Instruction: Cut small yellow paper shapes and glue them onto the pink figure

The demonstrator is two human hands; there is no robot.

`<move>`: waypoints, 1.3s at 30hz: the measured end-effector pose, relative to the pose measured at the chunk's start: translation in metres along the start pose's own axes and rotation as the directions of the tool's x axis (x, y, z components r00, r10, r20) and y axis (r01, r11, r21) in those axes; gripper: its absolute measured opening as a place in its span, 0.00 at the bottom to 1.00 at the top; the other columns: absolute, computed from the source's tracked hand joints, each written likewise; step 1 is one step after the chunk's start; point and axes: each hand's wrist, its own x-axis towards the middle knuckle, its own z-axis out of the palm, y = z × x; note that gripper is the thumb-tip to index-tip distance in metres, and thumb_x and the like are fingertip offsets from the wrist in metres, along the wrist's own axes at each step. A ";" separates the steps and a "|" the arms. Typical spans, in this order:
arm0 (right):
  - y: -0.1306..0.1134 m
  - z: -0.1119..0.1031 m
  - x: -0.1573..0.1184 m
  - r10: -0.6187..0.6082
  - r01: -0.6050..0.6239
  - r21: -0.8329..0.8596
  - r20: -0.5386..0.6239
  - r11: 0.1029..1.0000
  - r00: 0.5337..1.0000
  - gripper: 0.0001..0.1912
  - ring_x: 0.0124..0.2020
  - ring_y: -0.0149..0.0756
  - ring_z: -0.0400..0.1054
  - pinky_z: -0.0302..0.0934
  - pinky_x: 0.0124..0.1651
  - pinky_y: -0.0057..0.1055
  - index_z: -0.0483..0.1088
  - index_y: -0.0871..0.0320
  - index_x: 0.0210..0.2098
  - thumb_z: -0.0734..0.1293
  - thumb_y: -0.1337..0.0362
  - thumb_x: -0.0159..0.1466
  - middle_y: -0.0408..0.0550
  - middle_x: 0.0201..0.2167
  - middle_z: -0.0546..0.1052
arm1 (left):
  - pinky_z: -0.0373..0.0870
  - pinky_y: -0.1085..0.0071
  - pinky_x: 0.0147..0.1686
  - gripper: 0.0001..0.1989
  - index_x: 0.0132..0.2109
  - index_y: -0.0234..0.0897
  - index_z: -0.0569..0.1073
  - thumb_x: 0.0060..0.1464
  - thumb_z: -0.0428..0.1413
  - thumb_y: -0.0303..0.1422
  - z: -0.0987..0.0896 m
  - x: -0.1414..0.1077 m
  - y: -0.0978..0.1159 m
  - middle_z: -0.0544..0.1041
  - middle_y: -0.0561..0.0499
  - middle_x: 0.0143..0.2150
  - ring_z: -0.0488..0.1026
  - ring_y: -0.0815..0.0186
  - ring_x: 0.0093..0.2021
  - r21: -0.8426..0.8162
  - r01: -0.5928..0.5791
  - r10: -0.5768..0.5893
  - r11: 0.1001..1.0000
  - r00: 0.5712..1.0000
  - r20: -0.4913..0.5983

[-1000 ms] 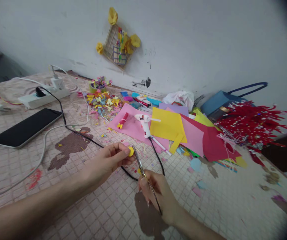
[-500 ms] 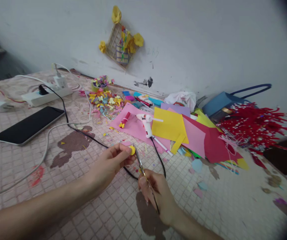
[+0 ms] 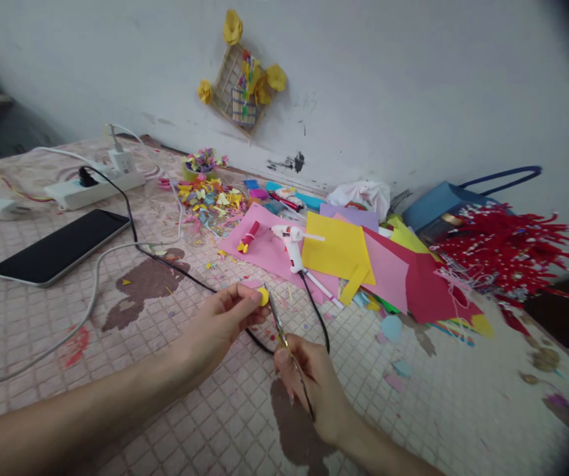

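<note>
A small, roundish yellow paper piece [image 3: 263, 297] is pinched between the thumb and fingers of my left hand [image 3: 232, 309]. Slim metal scissors [image 3: 279, 320] are gripped in my right hand [image 3: 308, 380], their blades pointing up and away, right beside the yellow piece's edge. Part of the handles is hidden by my fingers. Beyond both hands, a white hot glue gun [image 3: 293, 248] lies on a pink sheet [image 3: 269, 254], next to a small red roll [image 3: 249, 237] with a yellow bow-like piece at its end.
A black cord [image 3: 197, 283] runs past my hands toward a power strip [image 3: 93, 190]. At left lies a dark-screened tablet [image 3: 61, 246]. Coloured scraps [image 3: 209, 198] are heaped at the back. Yellow paper [image 3: 336, 248], other sheets and red fuzzy stems [image 3: 507, 248] lie rightward.
The yellow piece has turned slightly and shows a rounder outline. Both hands stay in nearly the same place, and the scissors remain beside the piece.
</note>
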 end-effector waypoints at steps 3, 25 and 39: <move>0.000 0.000 0.000 0.005 -0.005 0.000 -0.001 1.000 1.000 0.22 0.18 0.25 0.46 0.42 0.20 0.25 0.54 0.57 0.21 0.58 0.48 0.63 0.35 0.15 0.53 | 0.64 0.74 0.33 0.07 0.28 0.34 0.71 0.49 0.60 0.32 0.000 0.000 0.000 0.72 0.54 0.27 0.68 0.72 0.29 -0.006 0.000 0.000 1.000 1.000 -0.002; -0.002 0.000 0.002 0.010 -0.010 -0.087 0.003 0.996 1.000 0.22 0.19 0.27 0.48 0.42 0.22 0.26 0.55 0.57 0.22 0.56 0.46 0.62 0.36 0.16 0.54 | 0.64 0.75 0.33 0.07 0.27 0.34 0.70 0.49 0.60 0.31 0.000 0.001 -0.001 0.72 0.55 0.26 0.68 0.73 0.28 -0.031 0.013 -0.013 0.999 1.000 0.000; 0.002 0.001 0.002 -0.012 0.010 -0.085 -0.023 0.996 1.000 0.20 0.19 0.26 0.48 0.41 0.21 0.25 0.55 0.57 0.22 0.57 0.50 0.63 0.37 0.16 0.54 | 0.63 0.74 0.33 0.07 0.28 0.34 0.71 0.49 0.60 0.32 -0.001 0.001 -0.003 0.72 0.55 0.27 0.67 0.73 0.28 -0.030 0.006 -0.007 1.000 1.000 -0.013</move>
